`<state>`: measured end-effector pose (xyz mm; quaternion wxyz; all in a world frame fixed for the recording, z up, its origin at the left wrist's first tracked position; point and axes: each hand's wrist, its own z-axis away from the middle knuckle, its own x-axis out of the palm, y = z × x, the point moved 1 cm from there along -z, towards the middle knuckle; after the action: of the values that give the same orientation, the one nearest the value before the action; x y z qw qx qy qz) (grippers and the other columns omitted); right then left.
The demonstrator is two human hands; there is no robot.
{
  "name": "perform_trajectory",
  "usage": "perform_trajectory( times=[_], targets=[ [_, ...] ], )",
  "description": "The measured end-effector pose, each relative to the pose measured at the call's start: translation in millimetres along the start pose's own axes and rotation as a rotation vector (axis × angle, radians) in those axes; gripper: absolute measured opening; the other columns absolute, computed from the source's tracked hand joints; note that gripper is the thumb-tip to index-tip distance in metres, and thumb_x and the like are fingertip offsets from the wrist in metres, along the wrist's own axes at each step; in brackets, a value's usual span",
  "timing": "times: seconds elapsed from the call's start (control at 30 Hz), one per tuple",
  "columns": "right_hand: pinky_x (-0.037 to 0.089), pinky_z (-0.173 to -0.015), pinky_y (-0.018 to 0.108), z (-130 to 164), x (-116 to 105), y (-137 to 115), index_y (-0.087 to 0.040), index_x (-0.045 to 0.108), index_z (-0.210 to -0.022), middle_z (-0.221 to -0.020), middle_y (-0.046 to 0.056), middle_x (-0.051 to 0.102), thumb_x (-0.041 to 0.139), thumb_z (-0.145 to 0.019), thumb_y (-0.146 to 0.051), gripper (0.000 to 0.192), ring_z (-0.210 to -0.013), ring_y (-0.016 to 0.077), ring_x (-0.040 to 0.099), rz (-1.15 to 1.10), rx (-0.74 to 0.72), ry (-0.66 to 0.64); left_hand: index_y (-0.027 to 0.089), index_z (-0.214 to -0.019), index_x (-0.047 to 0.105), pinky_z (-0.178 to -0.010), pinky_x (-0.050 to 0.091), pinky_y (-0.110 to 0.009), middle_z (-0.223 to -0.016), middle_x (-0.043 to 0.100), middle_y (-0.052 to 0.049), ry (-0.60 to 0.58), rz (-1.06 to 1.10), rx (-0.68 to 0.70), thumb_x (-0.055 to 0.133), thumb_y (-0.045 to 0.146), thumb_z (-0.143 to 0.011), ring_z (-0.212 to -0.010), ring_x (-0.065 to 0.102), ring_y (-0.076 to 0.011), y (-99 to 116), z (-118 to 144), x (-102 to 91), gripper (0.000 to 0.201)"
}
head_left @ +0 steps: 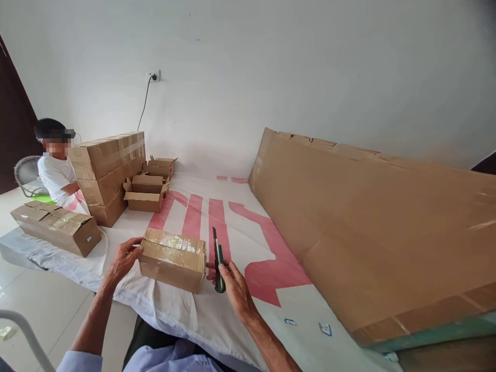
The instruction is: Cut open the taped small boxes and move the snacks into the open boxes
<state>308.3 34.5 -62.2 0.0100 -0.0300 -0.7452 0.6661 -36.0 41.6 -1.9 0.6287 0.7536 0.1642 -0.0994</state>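
A taped cardboard box [172, 266] lies on the cloth-covered table right in front of me. My left hand [126, 257] is at its left end, thumb and fingers closed on the corner. In my right hand [232, 284] is a green utility knife [219, 274], its blade extended and pointing up and away from me. The fingers of that hand are by the box's right end; whether they touch it I cannot tell. Clear tape runs along the top of the box, over the seam of the flaps.
Stacked cardboard boxes [103, 178] stand at the back left, with open boxes [145, 194] beside them. A long taped box [58, 225] lies at the left edge. A large cardboard sheet [372, 227] leans along the right. A person [58, 175] sits beyond the stack. Two small labels [325, 329] lie front right.
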Motion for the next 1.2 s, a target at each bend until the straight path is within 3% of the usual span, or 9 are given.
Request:
perform_trajectory(
  times=[0.13, 0.47, 0.8, 1.2],
  targets=[
    [0.059, -0.07, 0.039, -4, 9, 0, -0.023, 0.068, -0.102, -0.095, 0.011, 0.079, 0.058, -0.088, -0.079, 0.059, -0.078, 0.0266, 0.071, 0.015, -0.059, 0.061, 0.019, -0.112, 0.08, -0.077, 0.057, -0.033, -0.111, 0.08, -0.011, 0.015, 0.049, -0.049, 0.071, 0.06, -0.082, -0.093, 0.072, -0.0262, 5, 8, 7.1, 0.052],
    [0.059, -0.069, 0.038, -9, 3, -2, -0.023, 0.065, -0.106, -0.094, 0.011, 0.077, 0.054, -0.091, -0.075, 0.055, -0.077, 0.0255, 0.068, 0.072, -0.072, 0.09, 0.021, -0.1, 0.079, -0.072, 0.054, -0.03, -0.104, 0.079, -0.007, 0.001, 0.063, -0.086, 0.073, 0.057, -0.079, -0.079, 0.068, -0.0191, 12, 15, 15.1, 0.042],
    [0.06, -0.072, 0.039, -10, 5, 1, -0.023, 0.064, -0.108, -0.099, 0.011, 0.077, 0.056, -0.089, -0.074, 0.054, -0.079, 0.0258, 0.07, 0.053, -0.079, 0.083, 0.022, -0.094, 0.079, -0.074, 0.052, -0.031, -0.088, 0.077, -0.005, -0.012, 0.059, -0.152, 0.074, 0.056, -0.075, -0.081, 0.068, -0.021, 24, 9, 12.3, 0.039],
    [0.062, -0.074, 0.04, -13, 5, 6, -0.023, 0.064, -0.109, -0.104, 0.012, 0.077, 0.054, -0.089, -0.079, 0.059, -0.085, 0.027, 0.072, 0.059, -0.082, 0.083, 0.022, -0.092, 0.078, -0.077, 0.051, -0.031, -0.09, 0.079, -0.005, -0.02, 0.064, -0.174, 0.074, 0.043, -0.068, -0.086, 0.07, -0.0224, 25, 6, 11.6, 0.032]
  ],
)
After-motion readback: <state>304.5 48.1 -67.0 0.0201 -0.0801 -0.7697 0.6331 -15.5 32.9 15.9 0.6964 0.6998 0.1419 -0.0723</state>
